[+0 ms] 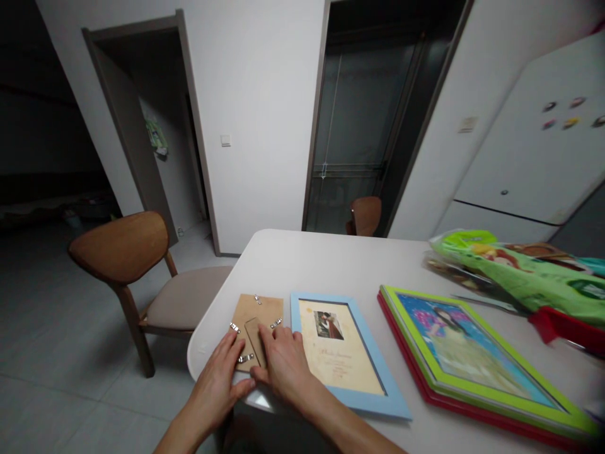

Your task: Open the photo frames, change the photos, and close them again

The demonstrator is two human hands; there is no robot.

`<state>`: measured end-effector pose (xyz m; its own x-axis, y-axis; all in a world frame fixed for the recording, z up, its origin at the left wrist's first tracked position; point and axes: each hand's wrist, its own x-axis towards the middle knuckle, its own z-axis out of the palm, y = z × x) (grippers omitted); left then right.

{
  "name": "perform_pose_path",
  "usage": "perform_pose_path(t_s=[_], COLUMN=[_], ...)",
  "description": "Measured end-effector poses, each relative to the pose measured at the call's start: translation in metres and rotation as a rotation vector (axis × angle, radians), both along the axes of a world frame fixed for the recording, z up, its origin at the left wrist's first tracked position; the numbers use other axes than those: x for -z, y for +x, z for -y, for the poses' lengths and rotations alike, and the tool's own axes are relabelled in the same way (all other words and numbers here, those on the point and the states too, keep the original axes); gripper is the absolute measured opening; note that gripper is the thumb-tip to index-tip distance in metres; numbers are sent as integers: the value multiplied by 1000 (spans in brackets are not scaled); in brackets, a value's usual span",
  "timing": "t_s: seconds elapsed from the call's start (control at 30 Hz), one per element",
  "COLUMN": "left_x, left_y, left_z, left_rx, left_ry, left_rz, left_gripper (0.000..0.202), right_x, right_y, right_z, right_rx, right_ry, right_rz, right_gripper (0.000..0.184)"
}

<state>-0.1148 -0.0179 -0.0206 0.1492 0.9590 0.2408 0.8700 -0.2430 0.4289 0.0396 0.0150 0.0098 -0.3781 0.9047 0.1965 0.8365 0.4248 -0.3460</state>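
Note:
A brown picture frame backing board with silver metal clips and a fold-out stand lies at the table's near left corner. My left hand grips its left and near edge, fingertips on the board beside the clips and thumb at the near edge. On the right side, my right hand has its fingers bent over the board and stand, the thumb close to the stand's lower end. What lies beneath the palms is hidden. Just right of that hand is a light blue picture frame with a small photo and printed text on cream paper.
A green picture frame lies stacked on a red frame. Behind it are a green plastic bag and a red-handled tool on the white table. A wooden chair stands left of the table.

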Motion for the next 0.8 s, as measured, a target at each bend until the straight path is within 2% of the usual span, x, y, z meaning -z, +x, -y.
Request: perform_pose_path(t_s=[0.13,0.23,0.33,0.4,0.5,0.63,0.73,0.8], left_x=[-5,-26,-50,-55,-42,-16,-14,-20], left_y=[-5,-2,19,43,84,124,133,133], left_z=[-1,1,5,5,0,-9,-14,-16], left_rx=[4,47,105,149,214,289,302,298], left_ry=[93,253,376,389,298,154,27,-33], left_rz=[-25,-47,-45,-21,39,103,74,59], left_gripper=[56,55,56,59,65,69,63,49], right_x=[-8,-31,-58,-66,-60,-38,-23,-14], right_y=[0,13,40,66,106,143,152,152], right_z=[-1,4,10,11,11,9,6,3], right_rx=[-54,-91,-114,-91,-11,104,117,88], right_ry=[-48,7,83,74,-29,-146,-152,-124], right_rz=[-231,-378,-417,-388,-314,-214,-155,-150], right_gripper=[57,51,41,37,35,34,30,30])
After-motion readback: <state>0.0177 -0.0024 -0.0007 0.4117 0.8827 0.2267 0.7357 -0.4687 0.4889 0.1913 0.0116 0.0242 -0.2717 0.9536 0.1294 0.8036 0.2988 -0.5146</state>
